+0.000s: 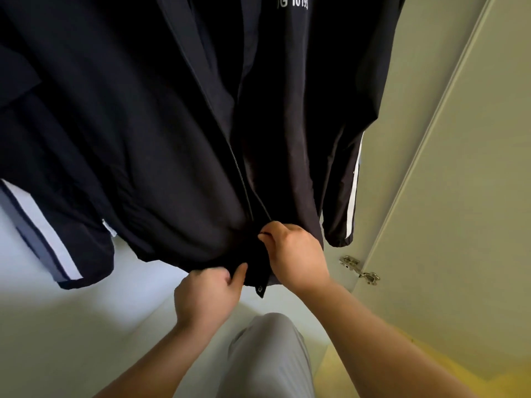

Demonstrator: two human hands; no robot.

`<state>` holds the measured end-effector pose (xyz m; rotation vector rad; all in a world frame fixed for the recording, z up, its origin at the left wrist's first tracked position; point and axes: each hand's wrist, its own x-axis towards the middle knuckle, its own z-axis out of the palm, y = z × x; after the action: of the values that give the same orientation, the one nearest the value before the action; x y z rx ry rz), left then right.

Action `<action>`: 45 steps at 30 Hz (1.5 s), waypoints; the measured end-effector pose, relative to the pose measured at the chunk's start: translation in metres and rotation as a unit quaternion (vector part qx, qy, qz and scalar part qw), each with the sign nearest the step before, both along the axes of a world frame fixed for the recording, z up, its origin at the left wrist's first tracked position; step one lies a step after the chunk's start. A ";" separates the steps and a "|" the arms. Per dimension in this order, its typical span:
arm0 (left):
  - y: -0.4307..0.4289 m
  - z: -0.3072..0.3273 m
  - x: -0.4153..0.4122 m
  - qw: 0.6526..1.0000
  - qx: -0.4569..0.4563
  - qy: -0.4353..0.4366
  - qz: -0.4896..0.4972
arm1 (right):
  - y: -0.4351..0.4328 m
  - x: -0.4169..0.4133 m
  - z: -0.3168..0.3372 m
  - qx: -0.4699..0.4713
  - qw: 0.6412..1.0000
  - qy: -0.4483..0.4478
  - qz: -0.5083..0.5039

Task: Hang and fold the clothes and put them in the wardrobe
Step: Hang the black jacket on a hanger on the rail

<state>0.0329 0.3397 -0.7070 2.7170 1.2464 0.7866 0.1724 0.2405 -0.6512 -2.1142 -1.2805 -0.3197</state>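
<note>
A dark navy zip jacket (161, 133) with white sleeve stripes and white chest lettering hangs in front of me and fills the upper frame. Its zipper (244, 185) runs down the middle, open near the bottom. My left hand (207, 291) grips the bottom hem just left of the zipper, thumb pressed on the fabric. My right hand (293, 251) pinches the zipper's lower end on the right front panel. A metal snap (260, 288) shows on the hem tab between my hands. What the jacket hangs from is out of view.
A pale wardrobe door (459, 168) stands open on the right, with a metal hinge (359, 268) at its lower edge. A white wardrobe floor or shelf (57, 326) lies below. My grey trouser leg (270, 357) is at bottom centre, and a yellow surface (373, 374) lies at bottom right.
</note>
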 end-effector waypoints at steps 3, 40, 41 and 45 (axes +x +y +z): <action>0.001 0.005 0.001 0.968 0.102 -0.209 -0.095 | 0.001 -0.003 -0.001 -0.015 1.000 0.007 0.005; 0.019 0.050 0.022 0.950 -0.008 -0.271 -0.154 | 0.004 -0.015 0.071 0.092 0.981 -0.171 -0.004; 0.018 0.053 0.022 0.950 -0.010 -0.274 -0.151 | 0.003 -0.017 0.071 0.094 0.981 -0.171 -0.003; 0.015 0.067 0.030 0.937 -0.028 -0.313 -0.152 | 0.003 -0.017 0.070 0.101 0.983 -0.151 -0.007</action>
<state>0.0626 0.3543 -0.6405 2.2336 0.6763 1.3824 0.1553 0.2433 -0.5808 -1.9534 -1.3378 -0.7686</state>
